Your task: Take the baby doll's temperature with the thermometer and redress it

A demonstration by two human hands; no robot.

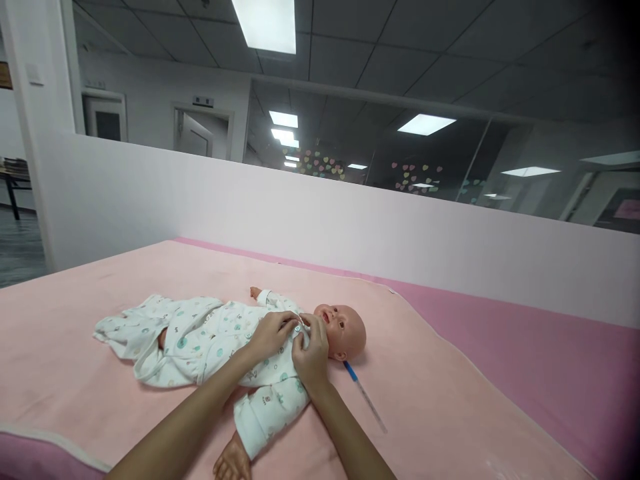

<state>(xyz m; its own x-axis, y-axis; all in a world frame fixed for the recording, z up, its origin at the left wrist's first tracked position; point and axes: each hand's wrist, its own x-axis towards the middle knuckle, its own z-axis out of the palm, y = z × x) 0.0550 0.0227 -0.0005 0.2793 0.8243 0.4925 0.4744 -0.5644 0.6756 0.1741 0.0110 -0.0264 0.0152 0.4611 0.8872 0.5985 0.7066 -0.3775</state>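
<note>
Both hands meet at the neckline of the printed baby garment (220, 330). The left hand (273, 333) is palm down, fingers bent, fingertips pinching collar fabric. The right hand (311, 350) has its thumb and curled fingers gripping the collar edge beside a round fastener (298, 328). The forearms converge over the chest of the baby doll (350, 333), which lies face up on the pink mat (450, 400). Near its head lies a slender blue-ended stick (367, 397). Lettering on the sleeve and door sign (203, 101) is too small to read.
</note>
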